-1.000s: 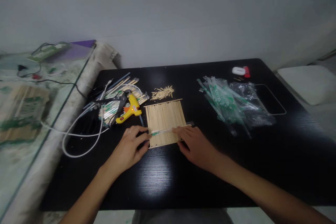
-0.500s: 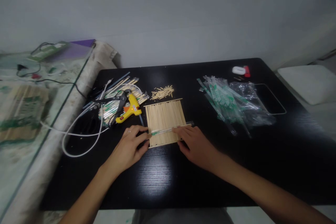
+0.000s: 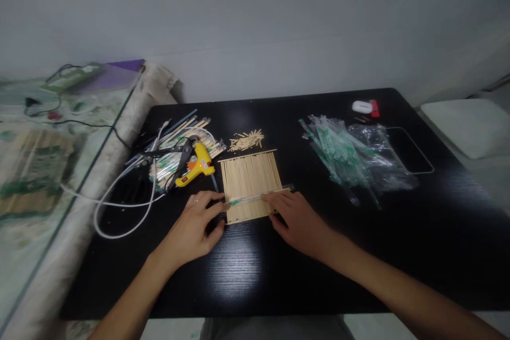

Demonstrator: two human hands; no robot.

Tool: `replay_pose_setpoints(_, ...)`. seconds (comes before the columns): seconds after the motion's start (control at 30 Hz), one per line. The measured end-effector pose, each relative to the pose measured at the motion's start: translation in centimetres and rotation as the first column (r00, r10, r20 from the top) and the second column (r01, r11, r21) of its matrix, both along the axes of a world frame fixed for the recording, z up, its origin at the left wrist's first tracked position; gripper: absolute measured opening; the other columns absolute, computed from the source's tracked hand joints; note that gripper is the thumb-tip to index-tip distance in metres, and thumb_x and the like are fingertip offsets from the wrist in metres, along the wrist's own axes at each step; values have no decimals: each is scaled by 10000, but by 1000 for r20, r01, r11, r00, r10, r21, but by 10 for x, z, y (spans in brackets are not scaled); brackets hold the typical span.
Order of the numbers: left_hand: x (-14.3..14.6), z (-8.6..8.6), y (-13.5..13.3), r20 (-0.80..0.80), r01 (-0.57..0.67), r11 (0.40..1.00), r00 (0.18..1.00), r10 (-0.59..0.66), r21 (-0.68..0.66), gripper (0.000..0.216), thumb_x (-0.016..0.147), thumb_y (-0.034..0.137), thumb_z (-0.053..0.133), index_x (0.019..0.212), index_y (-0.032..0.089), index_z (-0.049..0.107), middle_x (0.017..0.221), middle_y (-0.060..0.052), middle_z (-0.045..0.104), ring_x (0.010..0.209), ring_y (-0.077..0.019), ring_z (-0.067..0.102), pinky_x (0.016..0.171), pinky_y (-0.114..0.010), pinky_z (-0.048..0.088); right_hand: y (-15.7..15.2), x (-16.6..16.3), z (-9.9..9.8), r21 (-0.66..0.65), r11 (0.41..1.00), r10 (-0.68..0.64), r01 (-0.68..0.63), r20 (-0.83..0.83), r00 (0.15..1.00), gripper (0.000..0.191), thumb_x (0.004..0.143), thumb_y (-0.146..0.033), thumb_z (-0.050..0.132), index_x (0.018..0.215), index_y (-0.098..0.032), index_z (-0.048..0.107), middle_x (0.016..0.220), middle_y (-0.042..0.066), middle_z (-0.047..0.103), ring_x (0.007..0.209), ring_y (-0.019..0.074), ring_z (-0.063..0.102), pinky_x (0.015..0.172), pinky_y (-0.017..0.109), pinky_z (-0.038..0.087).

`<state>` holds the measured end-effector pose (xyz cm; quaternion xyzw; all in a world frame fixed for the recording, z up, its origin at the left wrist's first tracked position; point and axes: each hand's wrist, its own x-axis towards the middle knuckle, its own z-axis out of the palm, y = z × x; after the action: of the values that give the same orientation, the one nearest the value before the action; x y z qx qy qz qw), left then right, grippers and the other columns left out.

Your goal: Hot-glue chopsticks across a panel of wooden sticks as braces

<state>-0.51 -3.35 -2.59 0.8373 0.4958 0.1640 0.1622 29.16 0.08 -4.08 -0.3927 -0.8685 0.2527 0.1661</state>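
A flat panel of wooden sticks (image 3: 251,175) lies on the black table, its sticks side by side with a crosspiece at the far and near edges. Across its lower part lies a pair of chopsticks in a clear wrapper with green print (image 3: 245,200). My left hand (image 3: 199,222) holds the panel's left edge, thumb at the near corner and forefinger at the wrapper's left end. On the right, the fingers of my right hand (image 3: 297,218) pinch the wrapped chopsticks against the panel; the thumb is by its right edge. My fingertips are partly hidden.
Left of the panel, a yellow glue gun (image 3: 198,167) rests among wrapped chopsticks and a white cable (image 3: 119,235). Short cut stick pieces (image 3: 247,141) lie behind the panel. To the right are empty plastic wrappers (image 3: 338,151), a phone (image 3: 410,150) and a white case (image 3: 362,107).
My left thumb and fingers have shifted very slightly at the panel's left edge. The panel, the wrapped chopsticks and my right hand look the same.
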Motion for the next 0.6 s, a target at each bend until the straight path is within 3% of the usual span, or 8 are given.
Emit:
replay_pose_setpoints(0.2, 2, 2, -3, -24, 1, 1000, 1000, -2, -14, 368, 873, 251, 696, 1240, 248, 661, 1327, -115, 612, 1168, -327, 601, 960, -511, 495, -1, 0, 0, -5, 1000, 7, -7, 2, 1000, 450, 957, -101, 514, 1392, -176, 601, 1335, 138, 727, 1243, 304, 655, 987, 501, 509)
replay_pose_setpoints(0.6, 3, -1, -1, -13, 20, 1000, 1000, -20, 19, 193, 947, 265, 667, 1137, 229, 664, 1168, -76, 680, 1070, -269, 610, 902, -438, 470, 0, 0, 2, 7, 1000, 4, -4, 14, 1000, 439, 960, -100, 523, 1385, -168, 611, 1332, 140, 730, 1249, 293, 656, 982, 475, 509)
